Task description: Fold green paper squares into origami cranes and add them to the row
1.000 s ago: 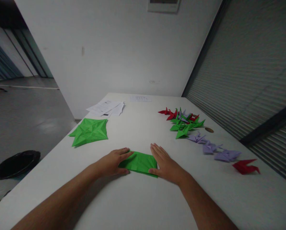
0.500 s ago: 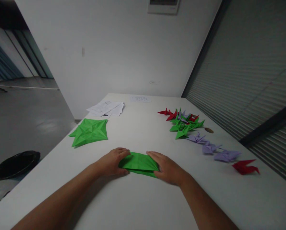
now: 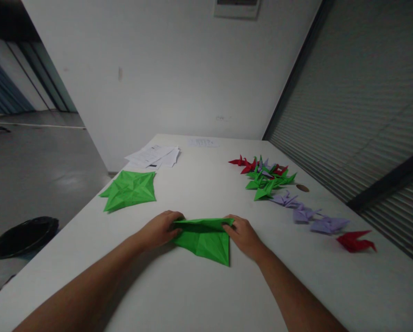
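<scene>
A green sheet of origami paper [image 3: 204, 244] with crease lines is held between my two hands, near the middle of the table. Its far edge is raised and bent over along a fold, while the near part spreads toward me with one corner pointing down to the right. My left hand [image 3: 165, 229] pinches the left end of the fold, thumb toward me. At the right end, my right hand [image 3: 243, 234] grips the paper between thumb and fingers. More creased green sheets [image 3: 132, 190] lie overlapping at the table's left edge.
On the right, folded paper cranes in red [image 3: 356, 241], purple [image 3: 329, 224] and green [image 3: 265, 189] lie in a line and a heap. A brown oval [image 3: 302, 188] sits beside them. Printed papers [image 3: 153, 156] lie at the back left. A black-lined bin [image 3: 25, 237] stands on the floor.
The green sheet was folded over into a narrow strip; now its near part lies opened out toward me. Both hands have lifted the far edge, and the right hand has shifted slightly right.
</scene>
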`<action>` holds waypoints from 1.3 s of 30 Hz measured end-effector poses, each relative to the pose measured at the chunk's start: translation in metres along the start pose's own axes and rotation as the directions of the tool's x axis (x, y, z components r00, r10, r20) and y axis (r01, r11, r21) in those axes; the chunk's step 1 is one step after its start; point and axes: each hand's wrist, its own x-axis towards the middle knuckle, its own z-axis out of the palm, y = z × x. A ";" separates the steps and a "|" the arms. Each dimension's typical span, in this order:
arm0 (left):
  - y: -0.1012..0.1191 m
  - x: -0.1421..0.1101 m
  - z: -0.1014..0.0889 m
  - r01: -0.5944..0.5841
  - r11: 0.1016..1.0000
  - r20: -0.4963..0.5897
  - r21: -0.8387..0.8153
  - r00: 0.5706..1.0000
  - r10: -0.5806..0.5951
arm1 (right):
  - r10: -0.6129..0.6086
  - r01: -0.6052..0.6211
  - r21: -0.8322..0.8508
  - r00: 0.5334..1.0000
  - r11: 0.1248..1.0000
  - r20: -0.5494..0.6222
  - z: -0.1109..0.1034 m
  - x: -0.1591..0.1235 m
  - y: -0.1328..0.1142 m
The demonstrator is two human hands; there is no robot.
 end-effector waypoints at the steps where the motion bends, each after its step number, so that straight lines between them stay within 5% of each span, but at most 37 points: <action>1: 0.000 0.001 0.001 0.033 0.999 -0.022 -0.014 0.999 -0.034 | 0.043 -0.043 -0.010 0.999 0.999 -0.021 0.002 0.000 0.002; 7: -0.006 0.005 0.017 0.173 0.963 -0.173 -0.206 0.962 -0.210 | 0.253 -0.239 0.188 0.966 0.953 -0.055 0.010 0.000 0.013; 14: -0.012 0.007 0.028 0.148 0.954 -0.342 -0.262 0.910 -0.235 | 0.385 -0.342 0.599 0.921 0.724 0.061 0.016 0.004 0.008; 24: -0.016 0.012 0.025 0.179 0.894 -0.210 -0.411 0.935 -0.284 | 0.438 -0.357 0.552 0.899 0.754 -0.017 0.015 0.004 0.011; 31: -0.018 0.013 0.025 0.193 0.929 -0.219 -0.316 0.938 -0.269 | 0.462 -0.374 0.554 0.887 0.743 -0.021 0.017 0.006 0.010; 39: -0.021 0.014 0.025 0.201 0.899 -0.249 -0.389 0.917 -0.312 | 0.519 -0.469 0.618 0.847 0.630 0.114 0.012 0.001 0.011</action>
